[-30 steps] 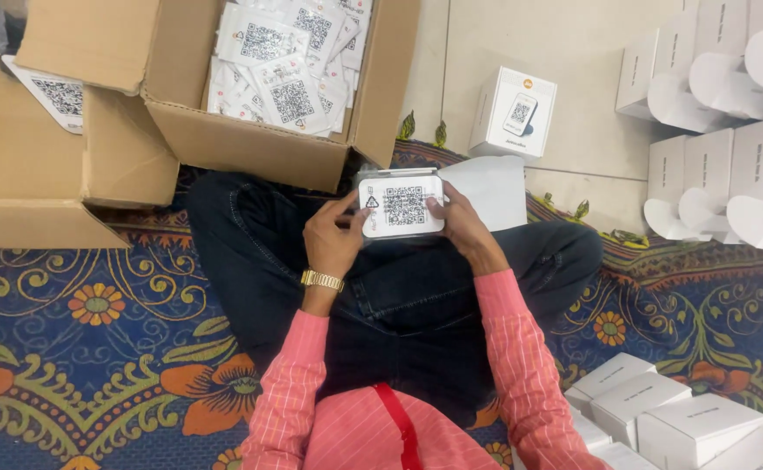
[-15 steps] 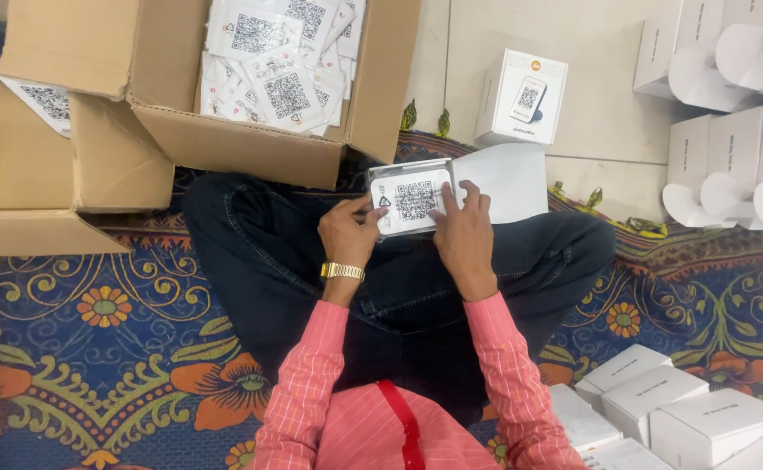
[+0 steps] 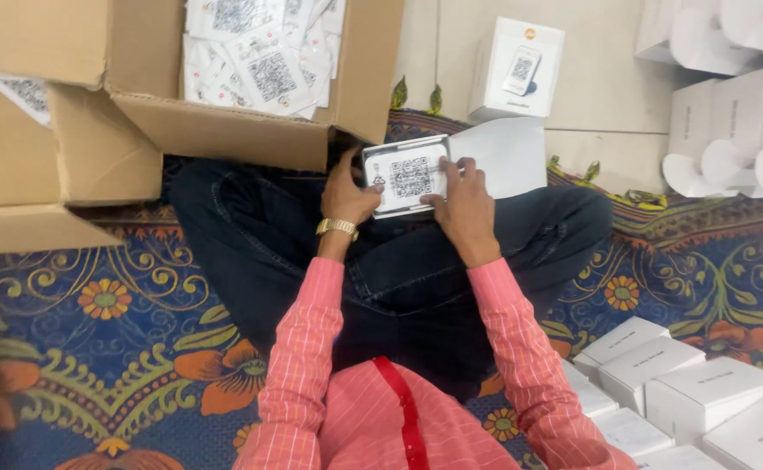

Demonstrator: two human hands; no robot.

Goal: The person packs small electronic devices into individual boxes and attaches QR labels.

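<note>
I sit cross-legged in dark jeans and a pink striped shirt. Both hands hold a small flat white device [image 3: 406, 177] with a square code pattern on its face, just above my lap. My left hand [image 3: 347, 196], a gold watch on its wrist, grips the device's left edge. My right hand [image 3: 464, 204] holds its right edge, fingers lying over the top. A white sheet or open white box [image 3: 508, 155] lies right behind the device on my right knee.
An open cardboard box [image 3: 225, 130] full of white code cards stands ahead on the left. A white product box [image 3: 518, 68] stands on the tiled floor ahead. Open white boxes [image 3: 729, 130] are stacked at right, closed white boxes [image 3: 686, 392] at lower right. A patterned rug [image 3: 120, 331] lies beneath me.
Both hands have stayed on the device with the same grip. The view has shifted slightly, so the boxes and hands sit a little further right and up in frame.
</note>
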